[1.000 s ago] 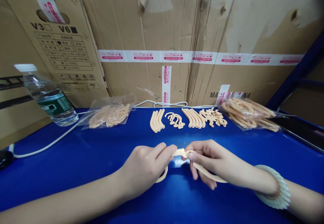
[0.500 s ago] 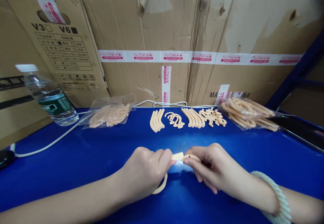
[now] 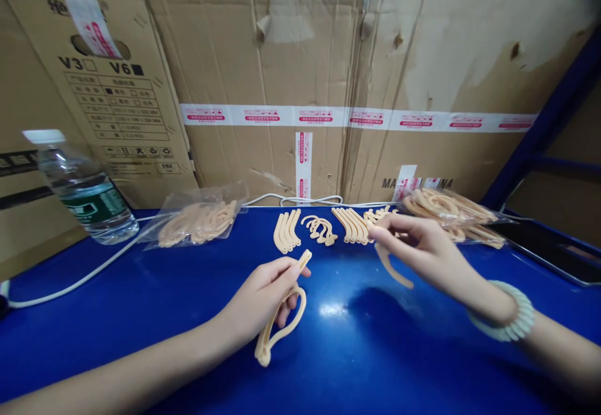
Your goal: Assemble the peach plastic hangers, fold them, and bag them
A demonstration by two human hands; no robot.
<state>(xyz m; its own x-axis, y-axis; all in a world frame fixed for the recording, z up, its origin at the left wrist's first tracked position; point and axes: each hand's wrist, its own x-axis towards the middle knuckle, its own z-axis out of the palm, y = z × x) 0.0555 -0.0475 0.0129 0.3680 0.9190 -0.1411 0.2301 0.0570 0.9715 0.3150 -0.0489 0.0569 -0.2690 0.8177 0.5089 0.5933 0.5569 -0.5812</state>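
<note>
My left hand (image 3: 270, 290) is closed around a beige plastic assembly (image 3: 263, 353): a slim grooved bar whose tip points up past the thumb, with a curved arm looping out from its lower end. My right hand (image 3: 417, 249) pinches a thin curved beige piece (image 3: 394, 271) that hangs below the fingers, over the right end of the row of parts. Behind the hands lie curved beige strips (image 3: 287, 230), hook-shaped pieces (image 3: 320, 230) and a second group of strips (image 3: 350, 226). Small branched pieces (image 3: 375, 213) are partly hidden by my right hand.
Clear bags of beige parts lie at the left (image 3: 197, 222) and right (image 3: 446, 205). A water bottle (image 3: 91, 199) stands far left beside a white cable (image 3: 70, 293). A dark flat device (image 3: 549, 246) rests at the right. Cardboard (image 3: 263, 158) walls the back of the blue table (image 3: 328, 365).
My hands have come apart. The right one moved up and right toward the small parts with a curved piece; the left turned its assembly so the grooved tip points up.
</note>
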